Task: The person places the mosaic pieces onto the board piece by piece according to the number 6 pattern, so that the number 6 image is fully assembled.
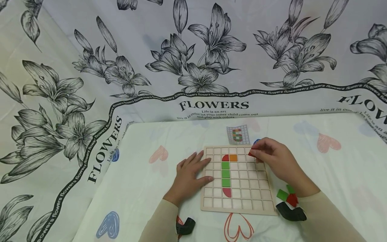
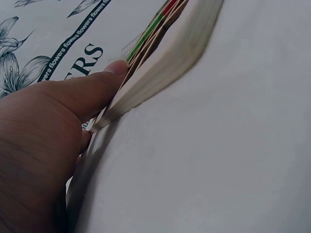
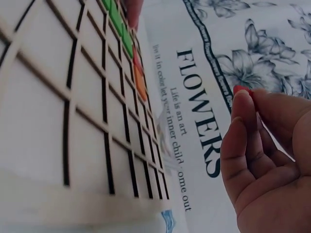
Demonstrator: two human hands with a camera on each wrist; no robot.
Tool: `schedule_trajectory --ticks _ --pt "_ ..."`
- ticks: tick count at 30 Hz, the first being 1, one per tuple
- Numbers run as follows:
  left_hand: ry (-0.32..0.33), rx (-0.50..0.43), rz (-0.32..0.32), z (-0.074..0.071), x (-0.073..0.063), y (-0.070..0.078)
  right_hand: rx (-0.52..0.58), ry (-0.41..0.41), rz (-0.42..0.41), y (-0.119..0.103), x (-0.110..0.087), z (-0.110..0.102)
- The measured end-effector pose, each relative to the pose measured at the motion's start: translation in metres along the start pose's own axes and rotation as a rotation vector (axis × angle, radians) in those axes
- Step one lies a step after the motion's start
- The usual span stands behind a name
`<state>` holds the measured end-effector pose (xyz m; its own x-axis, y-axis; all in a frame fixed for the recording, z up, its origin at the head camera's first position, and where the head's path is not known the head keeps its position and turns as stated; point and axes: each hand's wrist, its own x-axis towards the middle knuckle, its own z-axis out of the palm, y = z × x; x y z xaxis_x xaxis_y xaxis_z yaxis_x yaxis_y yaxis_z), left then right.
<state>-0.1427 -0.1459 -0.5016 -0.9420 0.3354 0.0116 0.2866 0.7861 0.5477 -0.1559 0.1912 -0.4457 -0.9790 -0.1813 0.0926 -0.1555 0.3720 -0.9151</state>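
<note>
A wooden grid board lies on the white cloth. In its third column run a red rounded tile, three green square tiles and another red rounded tile. An orange square tile sits beside the top red one. My left hand rests at the board's left edge with fingers spread, its thumb on the rim in the left wrist view. Above the board's upper right part, my right hand pinches a small red tile between thumb and fingertips; the fingers mostly hide its shape.
Just beyond the board lies a gridded pattern card showing a coloured figure. Loose green tiles and a red tile lie right of the board, near my right forearm. A black wrist device is at the right sleeve. Flower-printed cloth hangs behind.
</note>
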Motion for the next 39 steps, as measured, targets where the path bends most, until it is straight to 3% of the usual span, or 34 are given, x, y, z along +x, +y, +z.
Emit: schedule_trajectory --ticks 11,19,24,29,39 --pt "-0.013 -0.006 0.003 0.001 0.000 0.003 0.085 0.013 0.033 -0.011 0.013 0.012" --pt "-0.016 -0.004 0.003 0.000 0.001 0.004 0.092 -0.030 0.077 -0.002 0.017 0.022" --pt "-0.013 0.003 -0.006 0.000 0.000 0.003 0.046 -0.046 0.124 0.008 0.019 0.029" --pt "-0.009 0.012 -0.004 0.000 0.000 0.002 -0.089 -0.047 0.152 0.017 0.020 0.034" --pt "-0.004 0.008 -0.006 -0.001 0.000 0.002 -0.186 -0.051 0.107 0.021 0.021 0.037"
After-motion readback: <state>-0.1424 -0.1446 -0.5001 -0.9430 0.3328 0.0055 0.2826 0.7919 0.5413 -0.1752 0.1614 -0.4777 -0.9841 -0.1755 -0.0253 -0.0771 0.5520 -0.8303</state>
